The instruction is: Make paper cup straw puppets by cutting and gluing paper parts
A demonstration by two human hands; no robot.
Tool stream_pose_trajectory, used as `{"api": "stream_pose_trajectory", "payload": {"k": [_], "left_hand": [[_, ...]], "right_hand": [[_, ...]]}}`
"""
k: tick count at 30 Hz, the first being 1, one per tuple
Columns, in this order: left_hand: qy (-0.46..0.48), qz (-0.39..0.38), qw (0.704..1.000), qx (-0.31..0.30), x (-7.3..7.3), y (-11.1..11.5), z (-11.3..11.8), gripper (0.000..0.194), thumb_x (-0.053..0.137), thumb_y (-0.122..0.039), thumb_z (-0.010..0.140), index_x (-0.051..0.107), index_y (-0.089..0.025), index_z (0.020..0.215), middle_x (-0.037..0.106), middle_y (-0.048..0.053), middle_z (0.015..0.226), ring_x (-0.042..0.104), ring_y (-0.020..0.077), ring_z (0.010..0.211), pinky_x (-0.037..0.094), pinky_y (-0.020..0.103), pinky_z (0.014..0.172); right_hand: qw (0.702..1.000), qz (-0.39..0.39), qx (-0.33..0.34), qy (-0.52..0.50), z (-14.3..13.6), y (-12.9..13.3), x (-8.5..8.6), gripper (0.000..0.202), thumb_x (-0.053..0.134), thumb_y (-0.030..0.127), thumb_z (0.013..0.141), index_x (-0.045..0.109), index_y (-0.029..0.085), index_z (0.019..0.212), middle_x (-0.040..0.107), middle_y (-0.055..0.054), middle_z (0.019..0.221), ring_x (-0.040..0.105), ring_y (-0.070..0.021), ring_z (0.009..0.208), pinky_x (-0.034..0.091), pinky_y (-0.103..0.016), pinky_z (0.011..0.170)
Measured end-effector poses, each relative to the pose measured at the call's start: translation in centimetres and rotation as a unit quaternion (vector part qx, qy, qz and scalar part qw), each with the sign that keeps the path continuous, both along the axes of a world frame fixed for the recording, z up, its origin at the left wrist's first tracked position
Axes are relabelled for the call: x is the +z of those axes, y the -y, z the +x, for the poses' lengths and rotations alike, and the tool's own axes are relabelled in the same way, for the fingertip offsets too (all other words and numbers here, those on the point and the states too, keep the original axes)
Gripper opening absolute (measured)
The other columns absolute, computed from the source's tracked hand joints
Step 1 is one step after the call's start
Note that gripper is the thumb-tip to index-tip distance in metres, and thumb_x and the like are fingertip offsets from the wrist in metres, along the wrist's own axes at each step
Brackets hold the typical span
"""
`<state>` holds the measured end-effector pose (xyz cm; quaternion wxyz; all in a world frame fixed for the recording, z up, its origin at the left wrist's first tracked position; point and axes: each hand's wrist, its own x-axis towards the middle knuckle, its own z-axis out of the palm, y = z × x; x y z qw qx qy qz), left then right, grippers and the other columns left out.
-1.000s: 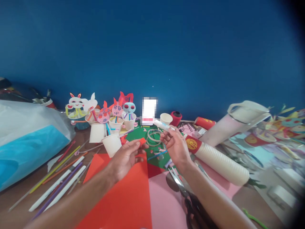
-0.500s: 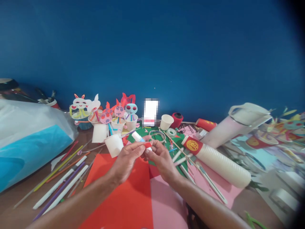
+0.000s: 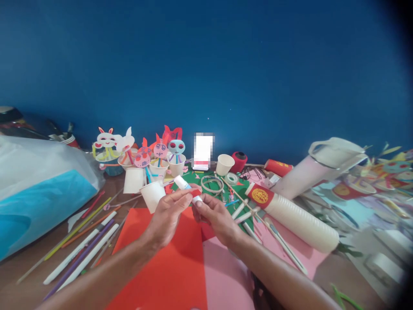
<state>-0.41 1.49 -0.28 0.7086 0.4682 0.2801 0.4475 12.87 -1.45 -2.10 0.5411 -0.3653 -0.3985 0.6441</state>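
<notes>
My left hand (image 3: 169,213) is closed around a glue stick (image 3: 182,182) with a white top end, a light blue band and a red lower section. At its lower white end, the fingers and thumb of my right hand (image 3: 217,216) pinch it. The glue stick is tilted, its white top pointing up and to the left; the fingers hide part of its body. Both hands are above the red paper (image 3: 167,267) and the pink paper (image 3: 226,271).
Paper cups (image 3: 152,196) with animal-face cutouts stand at the back left. A stack of paper cups (image 3: 303,221) lies to the right, near a pitcher (image 3: 309,172). Markers (image 3: 80,247) and sticks lie left. A blurred bright screen (image 3: 203,150) stands against the blue wall.
The glue stick has shifted slightly left and up in my hands. My right fingers have moved a little on its lower end. Everything else looks the same.
</notes>
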Motion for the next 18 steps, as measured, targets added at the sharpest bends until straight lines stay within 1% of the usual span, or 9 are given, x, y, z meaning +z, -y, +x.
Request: {"api": "stream_pose_trajectory", "payload": {"k": [2, 3, 6, 8, 11, 13, 15, 17, 18], "left_hand": [[0.002, 0.000, 1.000, 0.006, 0.01, 0.00, -0.03, 0.024, 0.055, -0.025, 0.079, 0.066, -0.015, 0.097, 0.061, 0.008, 0.093, 0.056, 0.0164, 0.075, 0.046, 0.029, 0.063], [0.005, -0.002, 1.000, 0.001, 0.04, 0.04, -0.04, 0.025, 0.054, -0.026, 0.079, 0.065, -0.015, 0.098, 0.062, 0.008, 0.091, 0.056, 0.0158, 0.071, 0.047, 0.029, 0.060], [0.004, -0.016, 0.999, -0.036, 0.20, 0.26, -0.05, 0.031, 0.052, -0.028, 0.080, 0.061, -0.016, 0.108, 0.060, 0.003, 0.070, 0.053, 0.0130, 0.052, 0.045, 0.029, 0.047], [0.000, -0.026, 0.998, -0.058, 0.34, 0.38, -0.07, 0.035, 0.050, -0.030, 0.081, 0.057, -0.018, 0.112, 0.056, 0.000, 0.060, 0.052, 0.0128, 0.045, 0.044, 0.029, 0.043], [0.004, -0.021, 0.999, -0.047, 0.46, 0.34, -0.08, 0.032, 0.051, -0.029, 0.080, 0.060, -0.018, 0.109, 0.060, 0.002, 0.068, 0.055, 0.0137, 0.049, 0.046, 0.031, 0.049], [0.009, -0.010, 1.000, -0.021, 0.43, 0.21, -0.08, 0.026, 0.054, -0.026, 0.079, 0.064, -0.016, 0.101, 0.064, 0.006, 0.083, 0.058, 0.0152, 0.062, 0.047, 0.031, 0.059], [0.007, -0.004, 1.000, 0.000, 0.34, 0.11, -0.07, 0.023, 0.055, -0.024, 0.078, 0.067, -0.015, 0.096, 0.063, 0.008, 0.094, 0.058, 0.0173, 0.076, 0.047, 0.030, 0.067], [0.002, -0.006, 1.000, 0.009, 0.25, 0.11, -0.08, 0.023, 0.055, -0.025, 0.078, 0.067, -0.016, 0.096, 0.063, 0.008, 0.095, 0.057, 0.0180, 0.080, 0.047, 0.029, 0.066], [-0.001, -0.008, 1.000, 0.003, 0.22, 0.14, -0.10, 0.025, 0.055, -0.026, 0.078, 0.065, -0.016, 0.099, 0.063, 0.008, 0.090, 0.058, 0.0174, 0.075, 0.047, 0.029, 0.062]], "right_hand": [[1.000, 0.006, -0.014, -0.001, -0.05, 0.07, 0.14, 0.024, 0.066, 0.036, 0.071, 0.054, 0.015, 0.075, 0.051, 0.004, 0.059, 0.043, -0.0063, 0.053, 0.035, -0.019, 0.053], [1.000, -0.001, -0.005, -0.011, -0.08, 0.09, 0.09, 0.026, 0.063, 0.039, 0.072, 0.055, 0.015, 0.076, 0.052, 0.003, 0.060, 0.044, -0.0067, 0.053, 0.035, -0.019, 0.053], [0.995, -0.048, 0.070, -0.051, -0.18, 0.04, -0.42, 0.045, 0.043, 0.057, 0.079, 0.056, 0.014, 0.079, 0.054, -0.001, 0.063, 0.048, -0.0092, 0.053, 0.037, -0.022, 0.053], [0.992, -0.061, 0.095, -0.059, -0.21, 0.00, -0.75, 0.053, 0.033, 0.060, 0.081, 0.058, 0.013, 0.079, 0.054, -0.002, 0.060, 0.048, -0.0100, 0.051, 0.036, -0.023, 0.051], [0.997, -0.030, 0.058, -0.036, -0.18, 0.01, -0.73, 0.043, 0.044, 0.053, 0.081, 0.059, 0.013, 0.077, 0.052, -0.001, 0.059, 0.046, -0.0088, 0.050, 0.034, -0.022, 0.050], [1.000, -0.006, 0.026, -0.013, -0.17, 0.08, -0.42, 0.033, 0.055, 0.046, 0.077, 0.058, 0.014, 0.077, 0.051, 0.001, 0.059, 0.043, -0.0078, 0.051, 0.034, -0.021, 0.052], [1.000, 0.007, 0.004, 0.005, -0.20, 0.18, -0.12, 0.027, 0.063, 0.041, 0.072, 0.058, 0.015, 0.079, 0.049, 0.003, 0.059, 0.042, -0.0075, 0.052, 0.033, -0.021, 0.053], [1.000, -0.001, 0.009, 0.000, -0.27, 0.25, -0.03, 0.028, 0.063, 0.042, 0.072, 0.058, 0.016, 0.082, 0.048, 0.003, 0.059, 0.042, -0.0074, 0.052, 0.032, -0.021, 0.053], [1.000, -0.013, 0.023, -0.014, -0.31, 0.27, -0.09, 0.031, 0.059, 0.046, 0.074, 0.058, 0.015, 0.082, 0.049, 0.002, 0.060, 0.042, -0.0077, 0.052, 0.033, -0.021, 0.052]]}}
